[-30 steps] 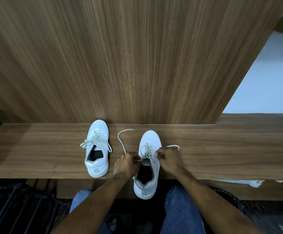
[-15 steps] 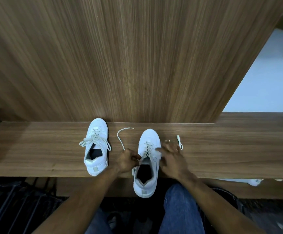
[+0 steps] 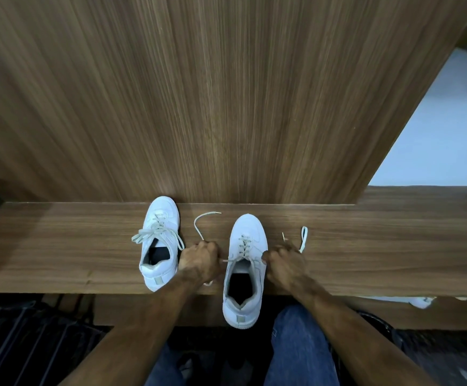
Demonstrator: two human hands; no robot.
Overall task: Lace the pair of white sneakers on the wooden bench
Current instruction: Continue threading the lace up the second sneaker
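Two white sneakers stand on the wooden bench (image 3: 366, 246), toes toward the wall. The left sneaker (image 3: 161, 240) carries a laced, loosely tied lace. The right sneaker (image 3: 244, 268) overhangs the bench's front edge with its heel. Its lace (image 3: 244, 246) crosses the eyelets and runs out to both sides. My left hand (image 3: 200, 259) grips the left strand just left of that shoe; the free end (image 3: 203, 222) curls away behind the fist. My right hand (image 3: 283, 263) grips the right strand on the shoe's right side, with its end (image 3: 303, 239) sticking out beyond the knuckles.
A tall wood-grain panel (image 3: 226, 93) rises straight behind the bench. A pale floor (image 3: 435, 135) shows to the right. My knees in blue jeans (image 3: 299, 349) sit below the bench edge, with something white (image 3: 421, 302) under the bench at right and a dark ribbed mat (image 3: 26, 344) at left.
Both hands have moved apart, away from the right sneaker's tongue to either side, drawing the lace strands outward. The right lace end has swung up and to the right.
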